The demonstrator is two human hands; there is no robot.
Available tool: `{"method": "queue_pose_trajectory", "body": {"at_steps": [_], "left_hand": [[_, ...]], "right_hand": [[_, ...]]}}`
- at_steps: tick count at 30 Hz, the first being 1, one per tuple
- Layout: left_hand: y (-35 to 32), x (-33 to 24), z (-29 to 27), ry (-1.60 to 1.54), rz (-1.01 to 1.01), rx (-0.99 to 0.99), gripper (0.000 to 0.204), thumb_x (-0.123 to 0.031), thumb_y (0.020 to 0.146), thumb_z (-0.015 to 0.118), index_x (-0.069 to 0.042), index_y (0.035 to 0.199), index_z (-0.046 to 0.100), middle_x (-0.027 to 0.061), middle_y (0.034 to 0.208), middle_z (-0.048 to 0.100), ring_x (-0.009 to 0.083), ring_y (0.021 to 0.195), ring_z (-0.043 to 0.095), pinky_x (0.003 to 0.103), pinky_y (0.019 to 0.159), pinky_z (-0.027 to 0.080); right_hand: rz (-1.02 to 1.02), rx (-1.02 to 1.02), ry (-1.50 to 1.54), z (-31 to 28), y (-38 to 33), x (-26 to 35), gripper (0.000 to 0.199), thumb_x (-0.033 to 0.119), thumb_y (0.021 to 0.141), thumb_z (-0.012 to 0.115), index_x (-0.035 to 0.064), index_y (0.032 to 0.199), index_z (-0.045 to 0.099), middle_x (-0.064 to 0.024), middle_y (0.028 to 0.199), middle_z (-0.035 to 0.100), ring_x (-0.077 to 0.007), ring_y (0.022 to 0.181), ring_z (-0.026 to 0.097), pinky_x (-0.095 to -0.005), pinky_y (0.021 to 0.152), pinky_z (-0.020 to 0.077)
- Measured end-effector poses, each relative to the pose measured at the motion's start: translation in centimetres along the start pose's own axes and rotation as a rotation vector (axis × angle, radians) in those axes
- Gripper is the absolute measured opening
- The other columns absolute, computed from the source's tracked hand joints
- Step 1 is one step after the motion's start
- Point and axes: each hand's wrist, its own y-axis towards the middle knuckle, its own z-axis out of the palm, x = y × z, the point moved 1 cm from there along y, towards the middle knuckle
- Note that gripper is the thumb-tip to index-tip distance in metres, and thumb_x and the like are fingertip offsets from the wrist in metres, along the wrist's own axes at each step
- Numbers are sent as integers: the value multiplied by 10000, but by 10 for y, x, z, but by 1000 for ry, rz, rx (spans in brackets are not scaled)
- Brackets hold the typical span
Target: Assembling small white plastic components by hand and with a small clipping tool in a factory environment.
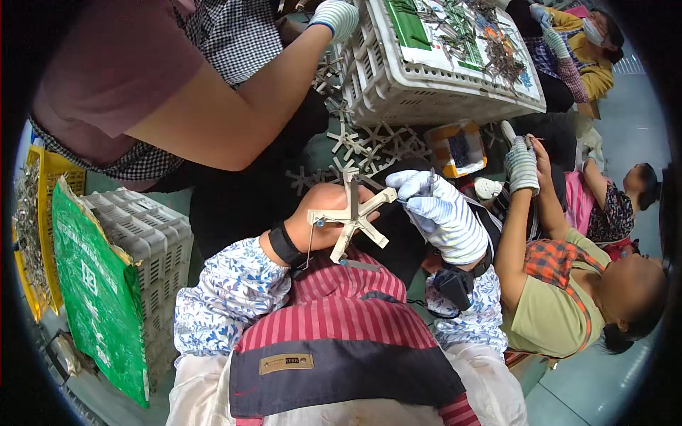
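My bare left hand grips a pale star-shaped plastic frame with several arms, held over my lap. A thin wire hangs from one arm of the frame. My right hand, in a white striped glove, holds a small slim metal piece against the frame's right arm. A black band sits on each of my wrists, and I wear flowered sleeves and a red striped apron.
More star frames lie piled on the floor ahead. A white crate topped with metal parts stands beyond them. Grey crates and a green sheet are at my left. Other people work close by at left, right and far right.
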Motion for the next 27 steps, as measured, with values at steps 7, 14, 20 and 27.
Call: {"method": "queue_pose_trajectory", "body": {"at_steps": [7,14,20,27], "left_hand": [[-5,5,0,11,78,-16,196,-165,754,698,-75,906,613,83,781,627,270,686,629,332,606,499],[-5,-2,-5,-21,62,-32,145,-113,738,708,-28,815,619,98,763,632,255,659,628,330,584,499],[-7,5,-3,102,144,-40,158,-109,714,726,-37,781,602,97,761,631,264,642,625,340,557,501],[-11,4,-3,121,171,-4,178,-105,714,714,-29,832,605,110,777,624,281,665,623,343,579,501]], "right_hand": [[-2,32,-132,9,1,5,127,71,811,620,35,932,617,-75,1128,583,-127,939,559,-239,834,419],[-57,29,-220,14,3,5,123,53,826,606,32,947,612,-90,1140,582,-134,957,559,-245,854,423],[-34,-38,-276,15,5,2,129,94,836,617,32,948,612,-74,1062,606,-97,847,556,-215,746,435],[20,-2,-373,16,0,7,211,135,851,621,40,1034,572,-3,890,596,-29,662,478,-177,565,383]]}}
